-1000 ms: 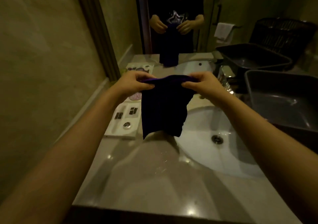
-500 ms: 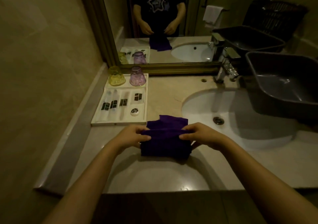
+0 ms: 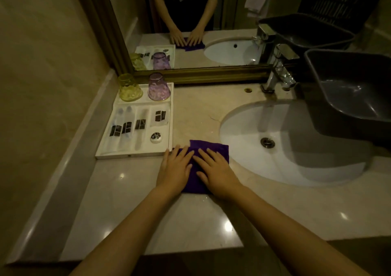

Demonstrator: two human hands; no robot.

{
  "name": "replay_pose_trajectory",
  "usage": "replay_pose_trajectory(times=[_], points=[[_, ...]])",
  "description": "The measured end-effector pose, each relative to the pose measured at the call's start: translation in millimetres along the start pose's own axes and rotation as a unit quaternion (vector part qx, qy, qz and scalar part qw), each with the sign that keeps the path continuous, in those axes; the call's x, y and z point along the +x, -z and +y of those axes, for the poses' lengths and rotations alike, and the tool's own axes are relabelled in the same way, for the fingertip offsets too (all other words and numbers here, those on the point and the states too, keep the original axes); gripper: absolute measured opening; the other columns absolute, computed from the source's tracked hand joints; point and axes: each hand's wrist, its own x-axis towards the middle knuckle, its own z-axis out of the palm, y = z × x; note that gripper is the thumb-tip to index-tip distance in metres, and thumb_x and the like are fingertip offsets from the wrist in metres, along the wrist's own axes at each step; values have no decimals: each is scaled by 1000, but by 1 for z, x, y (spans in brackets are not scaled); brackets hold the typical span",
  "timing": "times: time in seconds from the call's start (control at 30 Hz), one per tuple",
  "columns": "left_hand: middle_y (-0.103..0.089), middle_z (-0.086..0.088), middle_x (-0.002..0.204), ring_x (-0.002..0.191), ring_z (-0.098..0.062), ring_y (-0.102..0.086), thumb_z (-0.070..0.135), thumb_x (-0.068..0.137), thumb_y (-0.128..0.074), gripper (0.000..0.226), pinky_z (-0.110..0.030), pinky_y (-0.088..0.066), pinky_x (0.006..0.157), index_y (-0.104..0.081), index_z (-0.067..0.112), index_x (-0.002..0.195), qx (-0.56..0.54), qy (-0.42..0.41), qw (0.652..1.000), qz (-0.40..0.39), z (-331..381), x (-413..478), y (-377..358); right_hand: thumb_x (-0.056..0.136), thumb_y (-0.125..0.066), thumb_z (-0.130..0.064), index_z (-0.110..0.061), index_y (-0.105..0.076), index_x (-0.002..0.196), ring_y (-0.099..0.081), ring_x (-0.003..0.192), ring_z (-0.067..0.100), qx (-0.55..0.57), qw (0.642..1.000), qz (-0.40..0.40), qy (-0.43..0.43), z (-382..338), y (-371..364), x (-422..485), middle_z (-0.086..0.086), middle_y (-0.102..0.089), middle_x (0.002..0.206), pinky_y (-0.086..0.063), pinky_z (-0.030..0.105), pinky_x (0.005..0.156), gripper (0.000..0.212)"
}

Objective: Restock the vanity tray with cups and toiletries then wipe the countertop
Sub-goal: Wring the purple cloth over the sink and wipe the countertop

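Both arms are reaching forward from the bottom of the view, bare to above the elbow and converging toward the middle. The left hand [image 3: 175,168] is lying palm down, fingers straight and slightly spread, pointing away from the body. The right hand [image 3: 215,171] is lying flat just beside it — fingers extended too, angled a little toward the left, its fingertips [image 3: 197,156] nearly touching those of the left hand. Both palms are pressing down flat on the cloth [image 3: 213,148] on the surface [image 3: 131,201] — neither hand is curling or gripping. The wrists are lying low and nearly in line with the forearms.
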Motion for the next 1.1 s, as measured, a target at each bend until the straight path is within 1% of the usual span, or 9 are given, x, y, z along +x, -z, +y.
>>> replay_pose_trajectory(times=[0.07,0.13,0.23,0.33,0.4,0.57,0.8,0.93,1.1], points=[[-19,1,156,145,-18,-6,32,98,-28,47,-38,3,117,-22,24,144,17,-9,1000,-9,-3,1,-1,98,-32,-39,-26,-22,148,-7,147,19,0,1000,-9,6,5,-3,2,-2,-15,159,-1,37,119,53],[-17,1,157,145,-17,-3,34,97,-28,49,-39,4,116,-19,25,145,16,-21,1000,0,-7,0,3,96,-33,-41,-26,-24,147,-10,147,19,-11,1000,-8,5,6,-1,4,-1,-17,159,-3,38,119,54],[-7,1,158,144,-15,7,43,95,-26,54,-44,6,115,-12,28,146,19,6,998,59,-28,-14,7,91,-36,-49,-27,-26,146,-9,147,24,-37,999,11,15,0,1,11,2,-18,159,-1,43,118,60],[8,4,156,143,-15,16,53,91,-14,60,-49,12,114,1,33,145,60,57,994,73,-61,-33,9,91,-25,-61,-36,-6,149,9,147,28,-65,996,-46,37,-6,-3,21,-1,1,161,11,51,117,66],[12,4,155,143,-16,17,57,88,-11,63,-49,14,113,7,33,144,63,80,993,56,-78,-42,7,90,-18,-64,-40,1,147,14,146,29,-84,994,-68,35,-5,-9,25,-2,6,161,14,54,115,65],[18,5,154,142,-16,19,62,85,-8,68,-48,15,113,12,33,143,51,119,991,34,-87,-49,-1,87,-12,-67,-43,2,146,13,146,28,-94,995,-45,7,3,-13,39,-4,6,160,15,55,113,65],[19,4,155,143,-19,17,67,82,-6,71,-52,9,113,11,35,143,32,189,981,24,-89,-58,-6,90,-10,-63,-44,-1,146,9,146,30,-92,995,-33,-26,39,-6,116,-3,4,161,12,57,112,60],[23,4,154,144,-19,11,68,82,-5,70,-55,4,114,14,36,142,34,194,980,11,-88,-58,-7,90,-11,-62,-45,-1,145,8,146,31,-95,994,-41,-39,60,1,167,-4,3,161,10,58,112,59],[20,4,155,144,-19,12,68,83,-5,68,-54,6,114,15,38,141,33,193,981,12,-88,-57,-8,89,-11,-64,-44,-2,146,7,146,33,-94,994,-47,-37,77,7,211,-2,3,161,7,60,112,61]])
